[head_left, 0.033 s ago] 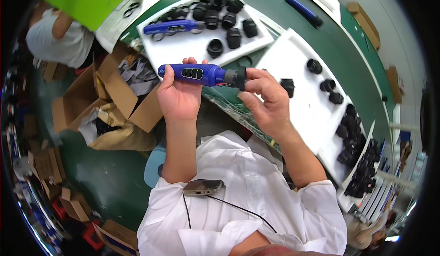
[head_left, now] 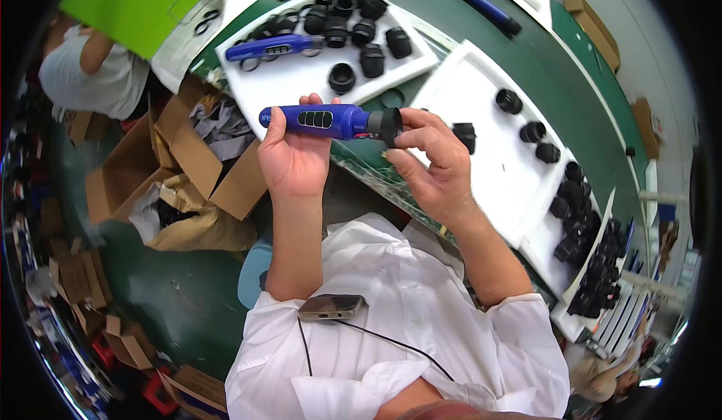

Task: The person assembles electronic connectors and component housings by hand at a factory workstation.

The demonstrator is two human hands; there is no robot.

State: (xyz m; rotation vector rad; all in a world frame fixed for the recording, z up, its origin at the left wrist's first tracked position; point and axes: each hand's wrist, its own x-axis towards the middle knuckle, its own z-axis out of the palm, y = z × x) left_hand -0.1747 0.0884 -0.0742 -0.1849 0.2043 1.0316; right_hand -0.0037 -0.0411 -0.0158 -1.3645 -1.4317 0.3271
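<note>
A worker's left hand cradles a blue handle as the right hand grips the black collar at its end; with red wire exposed, assembly looks unfinished.

Bright light bleaches the white tray here; the held blue handle looks crisp, edges bowing toward blackness!

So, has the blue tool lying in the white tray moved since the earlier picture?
No. Against the white tray, the blue tool lies in the same spot at the same angle; the whole view shifted slightly.
</note>
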